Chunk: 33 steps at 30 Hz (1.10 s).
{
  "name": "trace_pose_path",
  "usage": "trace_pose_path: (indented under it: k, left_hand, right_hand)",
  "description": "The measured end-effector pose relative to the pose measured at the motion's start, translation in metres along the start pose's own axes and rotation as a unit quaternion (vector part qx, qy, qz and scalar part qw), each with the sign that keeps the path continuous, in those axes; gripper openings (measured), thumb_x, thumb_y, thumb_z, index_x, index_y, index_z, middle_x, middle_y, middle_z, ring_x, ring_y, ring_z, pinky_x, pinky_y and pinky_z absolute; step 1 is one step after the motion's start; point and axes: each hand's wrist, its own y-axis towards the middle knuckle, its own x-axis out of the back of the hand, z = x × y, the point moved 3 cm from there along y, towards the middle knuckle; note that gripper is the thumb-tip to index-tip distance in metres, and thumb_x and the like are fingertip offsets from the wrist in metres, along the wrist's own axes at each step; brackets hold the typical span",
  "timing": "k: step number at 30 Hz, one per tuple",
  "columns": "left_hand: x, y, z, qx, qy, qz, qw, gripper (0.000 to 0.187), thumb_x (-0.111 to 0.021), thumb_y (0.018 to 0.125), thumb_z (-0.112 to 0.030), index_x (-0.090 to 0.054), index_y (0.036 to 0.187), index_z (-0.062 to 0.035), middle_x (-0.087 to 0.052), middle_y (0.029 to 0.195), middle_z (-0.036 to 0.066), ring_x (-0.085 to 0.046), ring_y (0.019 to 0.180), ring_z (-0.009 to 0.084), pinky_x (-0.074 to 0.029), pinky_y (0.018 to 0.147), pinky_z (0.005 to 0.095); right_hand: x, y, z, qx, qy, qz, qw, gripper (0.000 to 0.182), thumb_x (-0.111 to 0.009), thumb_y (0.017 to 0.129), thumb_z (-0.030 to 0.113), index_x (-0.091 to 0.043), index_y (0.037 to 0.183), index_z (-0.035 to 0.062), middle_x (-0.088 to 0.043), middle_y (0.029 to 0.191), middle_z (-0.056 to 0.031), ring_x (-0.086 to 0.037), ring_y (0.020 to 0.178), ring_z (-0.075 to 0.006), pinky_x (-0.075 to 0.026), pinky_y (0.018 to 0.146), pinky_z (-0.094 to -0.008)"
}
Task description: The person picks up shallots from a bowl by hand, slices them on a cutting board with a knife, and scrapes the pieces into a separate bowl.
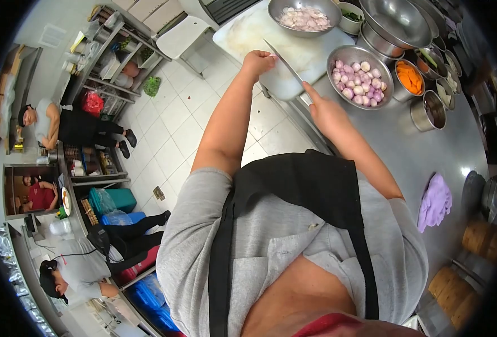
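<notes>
A kitchen knife (285, 63) is in my right hand (328, 115), its fingers wrapped around the handle and its blade slanting over the white cutting board (238, 40). My left hand (258, 64) is closed near the blade, at the board's edge. At its fingertips shows a small pinkish piece of shallot (272, 55), mostly covered by the fingers. To the right of the knife, a metal bowl holds whole peeled shallots (361, 81). Behind the board's middle, another metal bowl contains sliced shallots (304, 18).
Near the bowls stand a container of orange carrot pieces (409, 78), a metal pot (428, 111) and a large steel bowl (397, 22). A purple cloth (435, 203) lies on the steel counter (383, 140). Other people are at the left, beyond a tiled floor (170, 112) and a white chair (182, 37).
</notes>
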Motion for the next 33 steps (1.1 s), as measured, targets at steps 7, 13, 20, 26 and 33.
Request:
trace_pose_path:
  k: [7,13,20,26,33]
  left_hand:
    - [0.001,-0.002,-0.004,0.022,-0.059,0.032,0.998,0.035,-0.076,0.074,-0.015,-0.061,0.100,0.0032,-0.065,0.083,0.005,-0.059,0.071,0.0103,-0.047,0.063,0.0217]
    - [-0.001,-0.006,-0.005,0.010,-0.056,0.027,0.998,0.039,-0.077,0.074,-0.016,-0.060,0.101,0.0044,-0.064,0.082,0.004,-0.058,0.070,0.0103,-0.046,0.064,0.0218]
    - [-0.003,0.000,0.000,0.021,-0.018,-0.028,0.999,0.037,-0.074,0.073,-0.008,-0.056,0.102,0.0078,-0.065,0.088,0.010,-0.056,0.067,0.0106,-0.045,0.059,0.0221]
    - [-0.001,0.007,0.004,0.031,-0.064,0.023,0.997,0.033,-0.065,0.074,0.002,-0.054,0.105,0.0074,-0.066,0.090,0.010,-0.055,0.065,0.0098,-0.045,0.058,0.0219]
    - [-0.003,0.008,0.004,0.034,-0.049,0.013,0.998,0.029,-0.068,0.075,-0.002,-0.058,0.101,0.0040,-0.066,0.085,0.005,-0.055,0.064,0.0085,-0.044,0.058,0.0211]
  right_hand:
    - [0.012,-0.023,0.006,0.011,0.012,0.008,1.000,0.058,-0.047,0.089,0.011,-0.030,0.143,0.0205,-0.057,0.084,-0.0231,-0.060,0.074,-0.0381,-0.049,0.069,-0.0448]
    - [-0.003,0.000,0.002,0.008,0.013,0.017,1.000,0.057,-0.046,0.088,0.009,-0.032,0.142,0.0188,-0.058,0.082,-0.0232,-0.060,0.073,-0.0379,-0.048,0.068,-0.0447]
    - [0.005,0.023,0.014,-0.004,0.008,0.027,1.000,0.059,-0.049,0.088,0.009,-0.031,0.143,0.0172,-0.058,0.079,-0.0262,-0.058,0.072,-0.0405,-0.046,0.069,-0.0467]
    - [0.022,-0.031,0.010,0.015,0.024,0.026,0.999,0.057,-0.047,0.089,0.010,-0.029,0.143,0.0160,-0.058,0.085,-0.0262,-0.058,0.077,-0.0401,-0.046,0.072,-0.0451]
    - [0.030,-0.036,0.016,-0.003,0.009,0.056,0.998,0.056,-0.046,0.089,0.009,-0.031,0.143,0.0136,-0.058,0.080,-0.0248,-0.059,0.074,-0.0387,-0.047,0.071,-0.0462]
